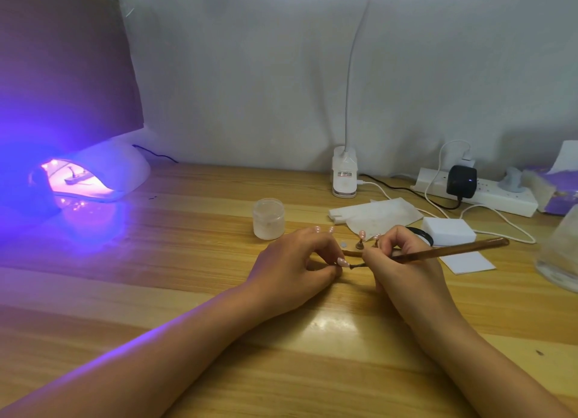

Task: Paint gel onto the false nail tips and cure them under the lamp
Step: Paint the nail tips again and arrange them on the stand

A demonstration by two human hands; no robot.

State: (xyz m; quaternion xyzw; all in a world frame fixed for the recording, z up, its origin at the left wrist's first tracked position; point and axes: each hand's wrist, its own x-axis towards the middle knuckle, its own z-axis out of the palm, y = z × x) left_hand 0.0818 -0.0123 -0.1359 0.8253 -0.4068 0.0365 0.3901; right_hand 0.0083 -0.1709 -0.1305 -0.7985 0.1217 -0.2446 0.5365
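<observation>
Watching the head view, I've got the left hand pinching a pink nail tip just left of the right hand, which grips the brush, handle running out to the right, bristles touching the tip, with the glowing lamp well off left.

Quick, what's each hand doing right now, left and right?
Left hand: closed, pinching a small piece; too small to identify.
Right hand: closed, holding the brush.
</observation>
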